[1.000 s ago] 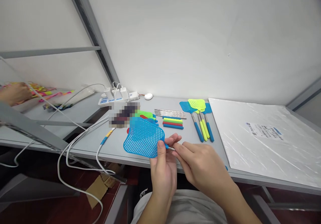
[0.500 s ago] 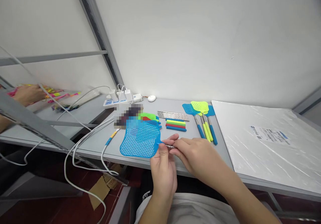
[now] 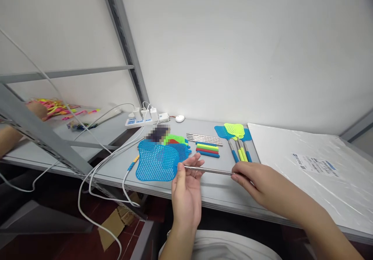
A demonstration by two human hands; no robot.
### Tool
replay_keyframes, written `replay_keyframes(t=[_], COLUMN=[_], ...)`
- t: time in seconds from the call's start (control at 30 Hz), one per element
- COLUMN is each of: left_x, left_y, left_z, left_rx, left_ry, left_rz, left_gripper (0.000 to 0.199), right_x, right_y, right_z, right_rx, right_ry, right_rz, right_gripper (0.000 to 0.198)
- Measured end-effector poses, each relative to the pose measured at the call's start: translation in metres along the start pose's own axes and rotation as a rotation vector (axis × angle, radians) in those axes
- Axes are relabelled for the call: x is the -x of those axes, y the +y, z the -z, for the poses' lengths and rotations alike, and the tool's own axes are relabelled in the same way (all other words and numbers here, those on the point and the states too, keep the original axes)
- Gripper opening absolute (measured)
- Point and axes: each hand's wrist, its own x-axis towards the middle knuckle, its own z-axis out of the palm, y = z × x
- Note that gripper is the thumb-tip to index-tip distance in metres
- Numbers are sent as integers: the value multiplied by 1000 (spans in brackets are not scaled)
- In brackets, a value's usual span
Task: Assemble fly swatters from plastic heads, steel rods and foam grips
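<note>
My left hand (image 3: 186,190) grips a blue fly swatter head (image 3: 159,165) at its neck, thumb on top and fingers partly curled. A thin metal rod (image 3: 210,170) runs from the neck to my right hand (image 3: 253,178), whose fingers pinch its far end. The rod lies level above the table's front part. Beyond it are a row of silver rods (image 3: 204,139) and several coloured grip sleeves (image 3: 207,149). Behind the blue head are more swatter heads, among them a green one (image 3: 176,137). Swatters with handles (image 3: 234,130) lie overlapping beyond my right hand.
A white wrapped panel (image 3: 282,155) covers the table's right side. At the back left stand a power strip (image 3: 145,120) and a white mouse-like object (image 3: 180,118). White cables (image 3: 96,167) hang over the left edge. Another person's arm (image 3: 14,132) is beyond the metal frame (image 3: 72,155).
My right hand has moved right, away from my left hand, and a long stretch of rod now shows between them. The left hand's fingers have loosened. The view has shifted slightly.
</note>
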Motion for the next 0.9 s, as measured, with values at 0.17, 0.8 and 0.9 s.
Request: replay_keyframes(t=[0.17,0.8,0.9], left_x=[7,31,31], left_y=[-9,-29,-28], left_z=[-3,-11,-12], left_rx=[-60,-106,-103], left_ry=[-129,-143,-138], left_rz=[93,-52,-47], left_gripper=[35,28,28], right_x=[2,31,32], right_y=[-2,30,32], right_z=[-9,-22,-25], right_rx=[72,230,265], right_ry=[82,163,170], right_rz=[63,155,148], right_gripper=[22,28,28])
